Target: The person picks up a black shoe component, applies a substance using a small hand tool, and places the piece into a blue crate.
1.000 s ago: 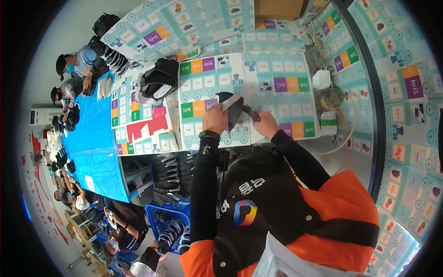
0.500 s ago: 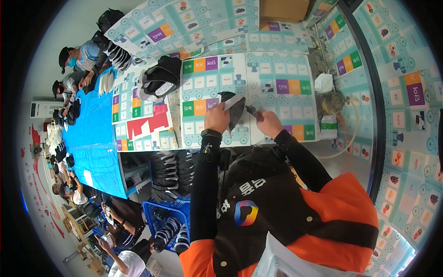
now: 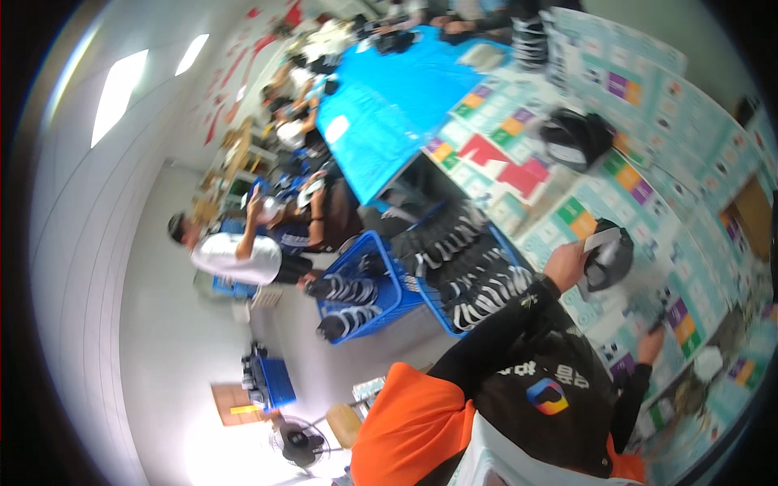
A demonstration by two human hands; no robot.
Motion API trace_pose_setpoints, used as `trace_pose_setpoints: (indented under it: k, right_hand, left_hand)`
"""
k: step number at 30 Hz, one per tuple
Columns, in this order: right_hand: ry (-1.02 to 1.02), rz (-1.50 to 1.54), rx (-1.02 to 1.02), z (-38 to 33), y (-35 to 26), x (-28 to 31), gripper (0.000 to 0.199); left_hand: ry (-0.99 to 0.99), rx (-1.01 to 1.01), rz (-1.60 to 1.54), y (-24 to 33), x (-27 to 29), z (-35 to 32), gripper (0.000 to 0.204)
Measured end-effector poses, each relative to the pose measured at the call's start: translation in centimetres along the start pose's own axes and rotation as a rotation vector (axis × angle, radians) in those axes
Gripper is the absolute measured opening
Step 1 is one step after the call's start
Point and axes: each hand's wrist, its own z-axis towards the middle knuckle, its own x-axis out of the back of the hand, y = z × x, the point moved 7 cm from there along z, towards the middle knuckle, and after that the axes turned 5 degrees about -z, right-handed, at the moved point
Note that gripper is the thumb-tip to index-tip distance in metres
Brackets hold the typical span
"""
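Black cap (image 3: 612, 264): we find it over the front part of the table (image 3: 536, 212), just in from the front edge; we cannot tell whether it touches the patterned sheets (image 3: 689, 251) beneath.
Left hand (image 3: 566, 266): we see its fingers closed on the side of the cap, next to the pale band (image 3: 601, 240), with little gap left between them.
Right hand (image 3: 651, 344): it is apart from the cap, nearer the table's right end; blur smears its fingers, so we cannot tell how far open it is, or whether it has hold of the dark blurred shape (image 3: 646, 313) there.
Cap's long axis: we read it as slanted, the upper end toward the back edge and leaning left, the lower end toward the front edge; we cannot tell which way the brim points.
Cap's hold: we judge that it could twist or slip, since one hand alone grips it by its side.
Band's risk: it could crease, we think, if those fingers press or drag across it.
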Motion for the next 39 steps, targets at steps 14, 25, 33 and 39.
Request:
trace_pose_setpoints:
  k: [14,25,33,39]
  right_hand:
    - [-0.281,-0.450,-0.118,7.8,4.2,1.0,0.048]
    - [-0.321,-0.353,0.152,9.7,-7.3,1.8,0.028]
    - [-0.289,0.127,0.271,11.8,-5.0,-1.0,0.033]
    - [-0.342,0.123,0.426,11.4,-27.1,-3.3,0.026]
  left_hand:
    - [0.537,0.369,-0.117,-21.5,21.4,-7.7,0.037]
    - [0.391,-0.183,-0.745,-7.7,28.3,0.8,0.064]
    - [0.373,0.162,-0.722,-11.0,24.1,-1.4,0.044]
    - [0.235,0.460,-0.676,-15.9,21.8,-8.6,0.033]
